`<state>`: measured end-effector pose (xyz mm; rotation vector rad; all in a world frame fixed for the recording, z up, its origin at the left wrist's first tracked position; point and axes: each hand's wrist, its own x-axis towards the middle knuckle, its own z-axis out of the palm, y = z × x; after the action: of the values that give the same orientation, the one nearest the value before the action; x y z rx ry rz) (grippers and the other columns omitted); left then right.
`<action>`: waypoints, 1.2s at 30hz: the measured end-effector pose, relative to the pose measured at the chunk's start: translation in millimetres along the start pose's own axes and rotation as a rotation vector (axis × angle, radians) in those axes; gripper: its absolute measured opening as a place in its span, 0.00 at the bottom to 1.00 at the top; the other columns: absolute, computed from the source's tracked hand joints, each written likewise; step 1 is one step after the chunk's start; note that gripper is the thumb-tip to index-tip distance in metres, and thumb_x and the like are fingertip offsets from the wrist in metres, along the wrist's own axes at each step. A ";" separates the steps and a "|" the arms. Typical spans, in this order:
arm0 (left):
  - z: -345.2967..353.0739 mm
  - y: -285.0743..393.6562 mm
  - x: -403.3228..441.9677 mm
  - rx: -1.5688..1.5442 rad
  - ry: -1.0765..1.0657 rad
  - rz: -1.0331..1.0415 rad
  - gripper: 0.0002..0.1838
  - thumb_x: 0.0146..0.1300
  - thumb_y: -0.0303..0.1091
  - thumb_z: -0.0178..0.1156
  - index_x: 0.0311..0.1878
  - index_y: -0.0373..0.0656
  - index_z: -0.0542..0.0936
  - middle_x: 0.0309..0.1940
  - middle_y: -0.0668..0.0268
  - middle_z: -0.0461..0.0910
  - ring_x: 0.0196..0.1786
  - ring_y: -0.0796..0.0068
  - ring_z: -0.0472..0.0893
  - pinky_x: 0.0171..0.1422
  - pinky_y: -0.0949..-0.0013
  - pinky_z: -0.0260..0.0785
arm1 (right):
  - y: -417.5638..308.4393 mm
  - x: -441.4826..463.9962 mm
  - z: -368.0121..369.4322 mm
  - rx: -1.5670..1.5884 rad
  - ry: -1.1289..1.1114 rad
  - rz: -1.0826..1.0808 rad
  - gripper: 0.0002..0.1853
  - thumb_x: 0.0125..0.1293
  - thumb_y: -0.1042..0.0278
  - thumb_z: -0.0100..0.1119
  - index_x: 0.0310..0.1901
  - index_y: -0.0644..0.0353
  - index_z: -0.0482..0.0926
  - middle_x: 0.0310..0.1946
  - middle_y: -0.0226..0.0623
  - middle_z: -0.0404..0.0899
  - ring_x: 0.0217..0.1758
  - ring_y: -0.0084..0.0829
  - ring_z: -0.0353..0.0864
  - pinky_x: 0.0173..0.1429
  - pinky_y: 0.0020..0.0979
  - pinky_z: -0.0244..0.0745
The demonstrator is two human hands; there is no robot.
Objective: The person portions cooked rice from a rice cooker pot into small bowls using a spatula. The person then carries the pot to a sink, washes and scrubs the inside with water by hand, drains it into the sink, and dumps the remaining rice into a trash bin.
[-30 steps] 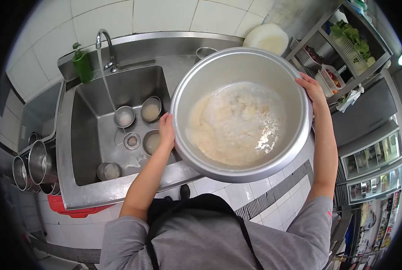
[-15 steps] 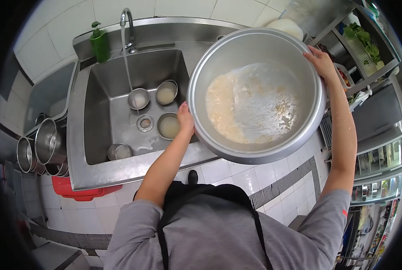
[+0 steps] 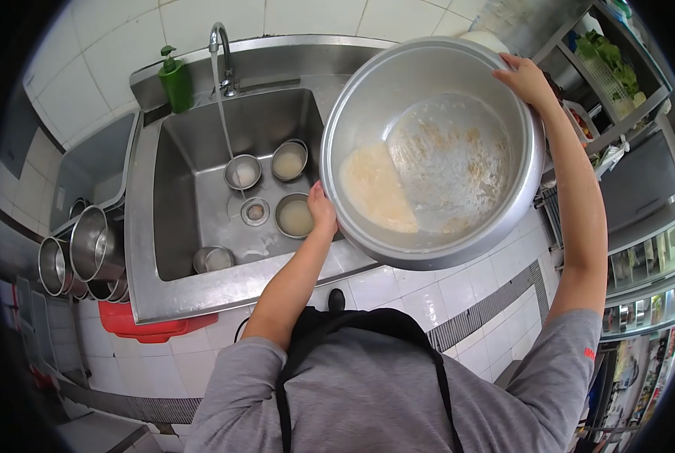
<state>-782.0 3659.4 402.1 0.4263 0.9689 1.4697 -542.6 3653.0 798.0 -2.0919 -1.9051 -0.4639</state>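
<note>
Between both hands I hold a large metal pot (image 3: pixel 451 72), tilted to the left, beside and partly over the sink's right edge. Cloudy, pale liquid (image 3: pixel 375 189) has pooled on its left side, and brownish residue sticks to the bare bottom. My left hand (image 3: pixel 322 210) grips the lower left rim, its fingers partly hidden under the pot. At the upper right rim, my right hand (image 3: pixel 528 81) is closed over the edge. Several small metal bowls stand in the sink (image 3: pixel 190 192), among them a bowl (image 3: pixel 295 217) of cloudy water near my left hand.
Water runs from the faucet (image 3: pixel 222 64) into a bowl (image 3: pixel 243 172) by the drain (image 3: pixel 255 212). A green pump bottle (image 3: pixel 176 81) stands on the sink's back corner. Metal pots (image 3: pixel 95 241) are at the left, above a red container (image 3: pixel 152 323). Shelving (image 3: pixel 613 75) with greens rises at right.
The pot tilts further to the left, with the liquid gathered into a smaller patch and more of the bottom bare. My right hand has risen slightly. The view has shifted a little.
</note>
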 end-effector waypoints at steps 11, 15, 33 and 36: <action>-14.5 -20.1 13.4 -0.047 0.035 -0.003 0.15 0.65 0.34 0.41 0.48 0.35 0.69 0.41 0.61 0.73 0.43 0.72 0.72 0.50 0.71 0.64 | -27.4 0.7 -1.7 0.001 0.013 -0.025 0.24 0.47 0.60 0.56 0.48 0.57 0.74 0.40 0.46 0.77 0.44 0.42 0.76 0.50 0.34 0.68; -22.3 -10.8 30.2 -0.047 0.059 -0.004 0.15 0.63 0.34 0.46 0.49 0.37 0.70 0.41 0.63 0.73 0.43 0.73 0.72 0.50 0.71 0.65 | -38.5 3.1 -5.4 -0.064 -0.018 -0.071 0.24 0.47 0.60 0.55 0.49 0.57 0.73 0.40 0.46 0.76 0.44 0.42 0.75 0.50 0.34 0.68; -28.2 -27.0 52.5 -0.612 0.063 -0.258 0.17 0.61 0.44 0.48 0.40 0.38 0.73 0.41 0.62 0.74 0.48 0.68 0.72 0.56 0.65 0.64 | -73.6 10.3 -3.2 -0.173 -0.008 -0.085 0.26 0.49 0.60 0.56 0.51 0.60 0.70 0.44 0.50 0.74 0.47 0.46 0.74 0.53 0.35 0.67; -32.2 -32.5 56.6 -0.638 0.069 -0.260 0.15 0.62 0.43 0.47 0.37 0.41 0.74 0.38 0.64 0.76 0.45 0.68 0.74 0.54 0.64 0.66 | -85.1 3.3 -5.8 -0.210 0.036 -0.124 0.18 0.45 0.62 0.51 0.40 0.59 0.76 0.35 0.51 0.76 0.42 0.45 0.75 0.48 0.38 0.69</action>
<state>-795.3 3699.2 342.6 -0.2090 0.5354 1.4664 -627.3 3661.8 803.6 -2.0799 -2.0518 -0.7550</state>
